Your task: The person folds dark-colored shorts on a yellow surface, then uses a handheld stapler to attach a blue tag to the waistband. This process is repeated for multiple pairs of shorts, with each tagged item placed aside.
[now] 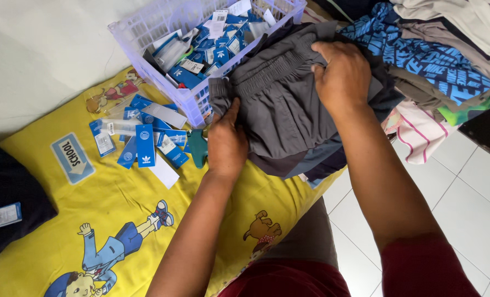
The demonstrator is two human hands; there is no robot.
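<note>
— Where do the tags sit?
— Blue and white rectangular card tags [212, 52] fill the pale lilac plastic lattice basket [146, 27] at the far edge of the yellow cartoon-printed sheet [118, 203]. More loose blue tags [145, 144] lie scattered just before the basket.
— Any others?
— A white and blue label [0, 216] rests on the dark folded cloth [8, 187] at the sheet's left edge

The grey shorts [280, 104] are matt woven cloth, gathered and ribbed at the waistband; the basket [162, 27] at 11 o'clock is pale, slightly glossy plastic lattice; the blue tags [145, 144] look like smooth card, perhaps coated; the yellow sheet [124, 203] is soft printed cloth; the floor tiles [464, 203] at 4 o'clock shine faintly.
</note>
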